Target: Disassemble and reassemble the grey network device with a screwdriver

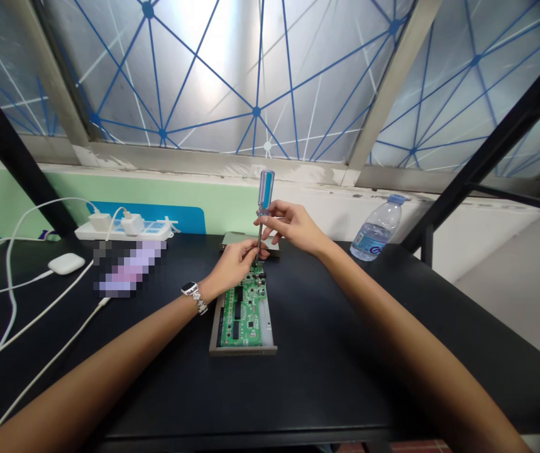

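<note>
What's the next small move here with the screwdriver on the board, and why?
Probably twist the screwdriver with the right hand while the left hand steadies its shaft. It stands upright, tip down at the far end of the circuit board in the open case; the tip looks seated, though any screw is too small to see.
</note>
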Demonstrator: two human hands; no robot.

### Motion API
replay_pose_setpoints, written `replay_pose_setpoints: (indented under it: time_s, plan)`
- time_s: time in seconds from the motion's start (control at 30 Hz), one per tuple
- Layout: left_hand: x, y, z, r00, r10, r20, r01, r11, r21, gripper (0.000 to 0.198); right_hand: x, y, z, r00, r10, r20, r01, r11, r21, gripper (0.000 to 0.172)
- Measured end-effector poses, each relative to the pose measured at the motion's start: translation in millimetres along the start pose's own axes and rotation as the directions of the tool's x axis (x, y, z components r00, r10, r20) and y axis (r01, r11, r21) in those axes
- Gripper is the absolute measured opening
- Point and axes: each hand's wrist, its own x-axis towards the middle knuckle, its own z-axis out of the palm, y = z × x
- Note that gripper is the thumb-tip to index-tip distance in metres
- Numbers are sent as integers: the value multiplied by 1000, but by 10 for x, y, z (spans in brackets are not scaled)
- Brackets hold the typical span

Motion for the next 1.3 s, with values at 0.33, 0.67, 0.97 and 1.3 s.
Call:
replay_pose_setpoints:
  time_s: [0.33, 0.67, 0.97, 1.3]
  plan:
    - [-7, -29, 6, 1000, -17, -21, 17, 1000, 0, 24, 30, 38, 26, 992, -29, -124, 35, 998, 46, 33]
    - [-3, 1, 10, 999, -7, -42, 10, 998, 69, 24, 36, 51, 32, 954, -203, -220, 140, 953, -269, 22]
    - [-12, 70, 5, 999, -1, -48, 8, 990, 140, 25, 27, 57, 67, 960, -152, -235, 92, 965, -246, 23]
    - [-67, 102, -68, 998, 58, -18, -42, 876, 481, 24, 45, 81, 28, 965, -107, -240, 62, 981, -186, 26]
